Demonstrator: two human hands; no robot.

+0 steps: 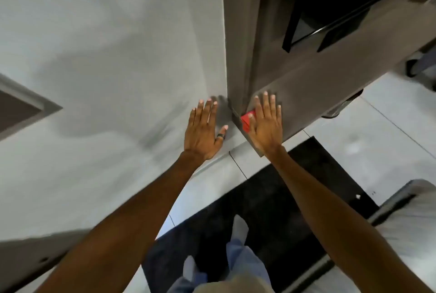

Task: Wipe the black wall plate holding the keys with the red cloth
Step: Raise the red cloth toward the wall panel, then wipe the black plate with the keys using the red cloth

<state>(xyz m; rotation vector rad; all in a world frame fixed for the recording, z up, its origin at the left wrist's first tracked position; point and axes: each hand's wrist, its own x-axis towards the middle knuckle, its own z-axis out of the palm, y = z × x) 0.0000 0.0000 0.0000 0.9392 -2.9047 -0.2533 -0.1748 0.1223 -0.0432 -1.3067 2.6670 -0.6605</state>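
My left hand (204, 130) is stretched forward with fingers spread, flat in front of the white wall (106, 57), holding nothing; a dark ring sits on its thumb. My right hand (266, 123) is also stretched out with straight fingers in front of a grey-brown panel (306, 85). A small piece of the red cloth (246, 121) shows at the thumb side of that hand, held under the palm; most of it is hidden. No black wall plate with keys is clearly in view; a black framed object (325, 21) hangs blurred at the upper right.
The wall's corner edge (225, 57) runs down between my hands. Below are white floor tiles (377, 141), a black mat (271, 198) and my legs in blue trousers (238, 257). A grey frame (26, 108) juts out at the left.
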